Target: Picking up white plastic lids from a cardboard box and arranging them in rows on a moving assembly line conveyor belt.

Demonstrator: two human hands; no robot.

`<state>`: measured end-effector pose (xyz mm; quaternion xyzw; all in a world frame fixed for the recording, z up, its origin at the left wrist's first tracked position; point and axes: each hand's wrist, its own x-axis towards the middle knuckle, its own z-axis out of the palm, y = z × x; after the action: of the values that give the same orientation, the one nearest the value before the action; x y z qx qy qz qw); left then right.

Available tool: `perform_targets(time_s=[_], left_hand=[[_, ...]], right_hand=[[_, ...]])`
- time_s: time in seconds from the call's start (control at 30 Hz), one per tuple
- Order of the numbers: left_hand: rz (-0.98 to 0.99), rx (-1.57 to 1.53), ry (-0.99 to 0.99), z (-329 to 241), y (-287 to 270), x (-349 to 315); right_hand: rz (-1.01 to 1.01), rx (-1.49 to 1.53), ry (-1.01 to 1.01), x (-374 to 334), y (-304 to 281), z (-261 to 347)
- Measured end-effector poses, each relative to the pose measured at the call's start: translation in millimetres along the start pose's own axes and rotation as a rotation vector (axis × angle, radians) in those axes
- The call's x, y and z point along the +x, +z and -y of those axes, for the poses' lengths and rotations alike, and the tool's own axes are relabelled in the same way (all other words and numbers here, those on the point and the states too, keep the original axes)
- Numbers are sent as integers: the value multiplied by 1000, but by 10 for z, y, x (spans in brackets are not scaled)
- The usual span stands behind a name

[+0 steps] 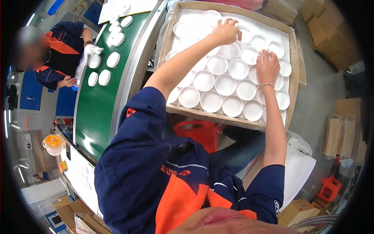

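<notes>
Shallow white lids [225, 84] — round, thin-walled, seemingly smooth plastic — lie hollow side up in staggered rows inside a cardboard carton [295, 74]. Likely light, fairly stiff, a bit slippery; best taken by opposite sides of the rim. Left hand [228, 32] curls over lids toward the far side, right hand [268, 66] toward the right wall — cannot tell whether either is clamped on one.

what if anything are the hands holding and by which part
It cannot be told: the left hand and right hand are among the shallow round white containers, but any grip is hidden.
</notes>
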<state>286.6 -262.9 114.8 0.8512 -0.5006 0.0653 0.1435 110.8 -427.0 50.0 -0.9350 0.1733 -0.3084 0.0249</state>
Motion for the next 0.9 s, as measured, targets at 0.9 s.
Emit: perform_targets(time_s=[0.9], left_hand=[[-372,61,-223,786,-1146,-2416]], right_hand=[[2,-20,-73,-3,5,-153]])
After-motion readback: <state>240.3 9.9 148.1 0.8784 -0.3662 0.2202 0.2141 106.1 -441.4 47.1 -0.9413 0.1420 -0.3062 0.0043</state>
